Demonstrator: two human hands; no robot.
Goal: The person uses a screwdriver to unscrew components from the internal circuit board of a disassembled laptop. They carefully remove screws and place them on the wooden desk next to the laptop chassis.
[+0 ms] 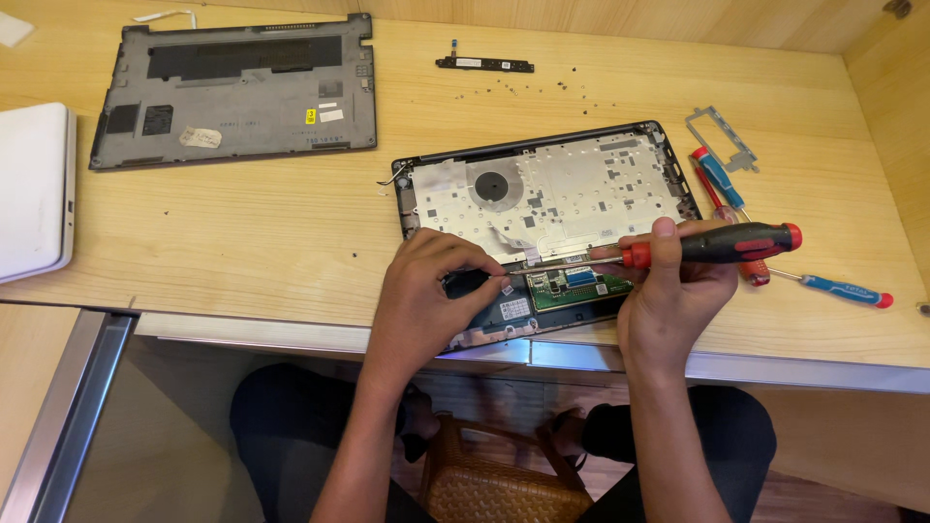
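Observation:
An opened laptop base point(542, 189) lies on the wooden desk, its silver inner plate exposed. My right hand point(673, 295) grips a black and red screwdriver point(722, 244), the shaft lying level and pointing left, tip near the laptop's front edge. My left hand point(426, 291) rests on the laptop's front left part, fingertips pinched at the screwdriver tip; whether they hold a screw is too small to tell. A green circuit board point(581, 283) sits just right of the tip.
The removed grey bottom cover point(237, 89) lies at the back left. A white device point(34, 189) sits at the left edge. A small black board strip point(484, 64), loose screws point(542, 89), a metal bracket point(722, 136) and blue-handled screwdrivers point(843, 289) lie around the laptop.

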